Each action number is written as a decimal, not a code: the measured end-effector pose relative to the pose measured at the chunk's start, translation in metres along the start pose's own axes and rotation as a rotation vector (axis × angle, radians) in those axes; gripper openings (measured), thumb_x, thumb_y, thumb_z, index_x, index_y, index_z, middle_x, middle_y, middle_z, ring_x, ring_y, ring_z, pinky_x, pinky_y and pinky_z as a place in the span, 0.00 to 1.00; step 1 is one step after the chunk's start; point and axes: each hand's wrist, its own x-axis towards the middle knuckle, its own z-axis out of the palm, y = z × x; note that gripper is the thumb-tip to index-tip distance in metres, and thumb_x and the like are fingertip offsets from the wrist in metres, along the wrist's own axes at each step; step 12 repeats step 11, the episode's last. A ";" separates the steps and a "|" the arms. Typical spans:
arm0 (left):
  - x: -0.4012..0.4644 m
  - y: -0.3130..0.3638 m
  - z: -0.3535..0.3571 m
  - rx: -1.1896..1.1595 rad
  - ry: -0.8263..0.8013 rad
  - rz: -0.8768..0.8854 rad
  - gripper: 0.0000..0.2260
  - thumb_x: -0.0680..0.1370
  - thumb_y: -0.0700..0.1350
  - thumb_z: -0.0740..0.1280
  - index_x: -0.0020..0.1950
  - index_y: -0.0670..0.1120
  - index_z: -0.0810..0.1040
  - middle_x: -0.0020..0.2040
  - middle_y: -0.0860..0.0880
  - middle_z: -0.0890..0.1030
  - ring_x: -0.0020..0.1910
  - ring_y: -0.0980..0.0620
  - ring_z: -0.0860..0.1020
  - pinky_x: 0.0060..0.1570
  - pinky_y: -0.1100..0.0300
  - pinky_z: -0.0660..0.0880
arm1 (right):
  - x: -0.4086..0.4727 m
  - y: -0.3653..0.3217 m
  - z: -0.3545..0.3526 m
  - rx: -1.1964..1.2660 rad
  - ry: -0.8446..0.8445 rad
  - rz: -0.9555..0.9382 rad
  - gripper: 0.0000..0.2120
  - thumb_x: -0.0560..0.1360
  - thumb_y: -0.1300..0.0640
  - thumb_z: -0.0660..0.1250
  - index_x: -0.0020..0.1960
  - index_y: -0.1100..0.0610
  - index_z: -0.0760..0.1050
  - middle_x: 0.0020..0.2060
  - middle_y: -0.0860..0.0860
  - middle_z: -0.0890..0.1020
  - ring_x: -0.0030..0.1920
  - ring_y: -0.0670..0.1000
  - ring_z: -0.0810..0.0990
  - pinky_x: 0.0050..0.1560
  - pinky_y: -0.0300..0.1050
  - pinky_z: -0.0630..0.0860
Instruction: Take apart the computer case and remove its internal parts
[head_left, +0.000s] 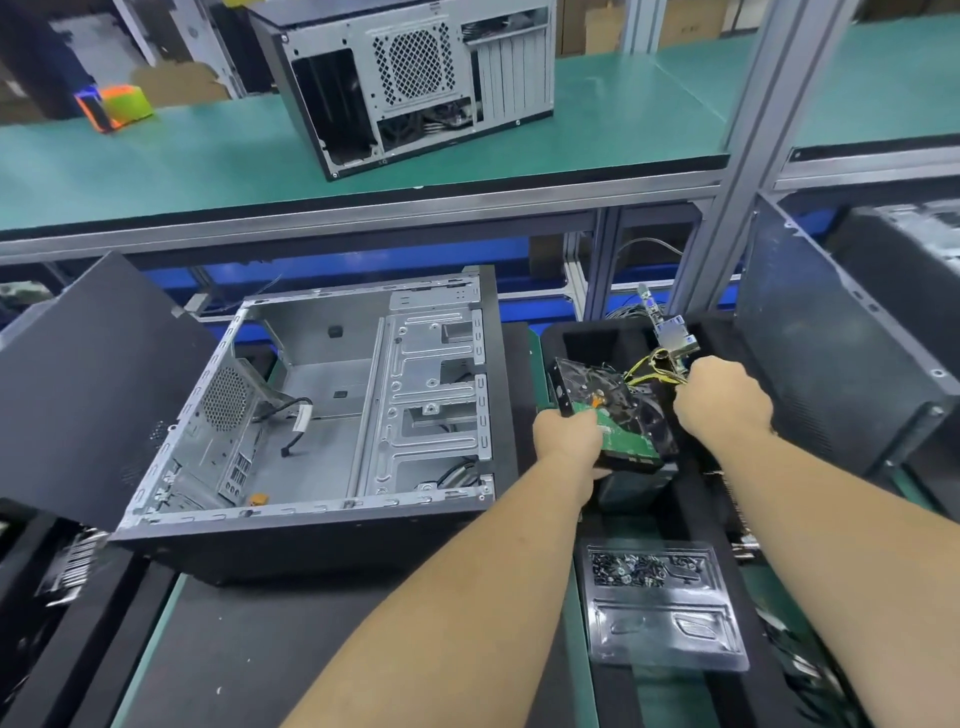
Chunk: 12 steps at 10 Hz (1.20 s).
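Head view: left fingers (587, 423) grip hard drive (618, 421) — right fingers (701, 387) clutch cables (649, 366).

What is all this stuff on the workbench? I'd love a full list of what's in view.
Opened computer case: one, silver inside and black outside, lying on its side at centre, nearly gutted with a few loose cables left.
Second computer case: one, grey and black, on the green upper shelf.
Hard drive: one, black with a green circuit board, over the black bin.
Yellow and black cable bundle: one, above the bin.
Black bin: one, right of the opened case.
Clear screw tray: one, with dark screws, lower right.
Side panels: black, one left, one right.
Left hand: grips the hard drive.
Right hand: holds the cable bundle.
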 end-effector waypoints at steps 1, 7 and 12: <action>0.001 -0.003 0.010 -0.041 -0.051 -0.064 0.05 0.83 0.39 0.64 0.56 0.48 0.72 0.47 0.49 0.74 0.44 0.49 0.76 0.48 0.48 0.82 | 0.007 0.003 0.000 0.027 0.007 0.008 0.07 0.75 0.57 0.69 0.50 0.59 0.75 0.40 0.56 0.74 0.39 0.60 0.72 0.42 0.49 0.71; 0.009 -0.007 0.029 0.796 0.043 0.314 0.17 0.78 0.36 0.65 0.66 0.43 0.72 0.65 0.43 0.72 0.61 0.40 0.76 0.59 0.46 0.77 | 0.002 0.008 0.005 0.153 -0.039 0.033 0.08 0.77 0.52 0.67 0.51 0.56 0.77 0.44 0.55 0.78 0.42 0.60 0.75 0.43 0.48 0.71; -0.026 0.036 -0.001 0.795 0.085 0.910 0.11 0.82 0.50 0.60 0.42 0.49 0.76 0.42 0.52 0.77 0.41 0.50 0.75 0.39 0.54 0.72 | -0.026 -0.023 0.001 0.035 -0.044 0.013 0.15 0.73 0.52 0.65 0.57 0.56 0.71 0.57 0.59 0.78 0.62 0.63 0.70 0.63 0.59 0.64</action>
